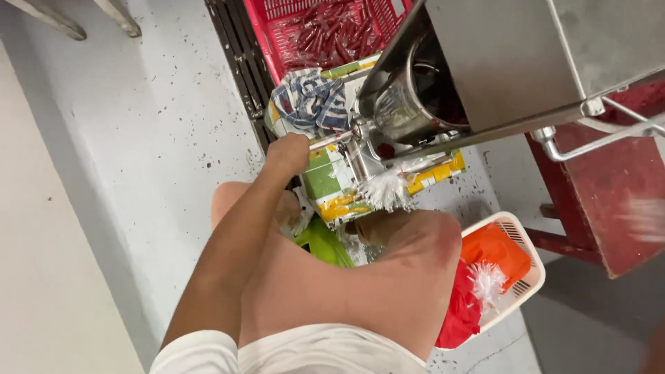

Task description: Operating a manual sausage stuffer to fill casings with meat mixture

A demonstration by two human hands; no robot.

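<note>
From my head view I look straight down at a seated person's bare knees and a steel machine [485,62] hanging over a grey speckled floor [159,138]. My left hand [289,152] is clenched around a thin metal handle [331,140] that sticks out sideways from the machine's round steel barrel [405,104] — knuckles up, arm stretched forward over the left knee. I cannot tell what my right hand is doing; only a blurred smear shows at the far right edge, so its state is unreadable. Just beyond the left hand a blue-and-white striped cloth [312,100] lies bunched on a flattened printed carton [332,187] of green, yellow and white, touching the handle's far side. A tuft of white plastic strands [388,190] hangs from the machine's outlet, right above the carton. Behind it sits 1 red crate [277,41] filled with dark red sausage-like pieces [325,31]. By the right knee stands 1 white basket [530,260] holding orange and red plastic bags [485,277] and another white tuft. A red metal frame [609,187] carries the machine on the right.
</note>
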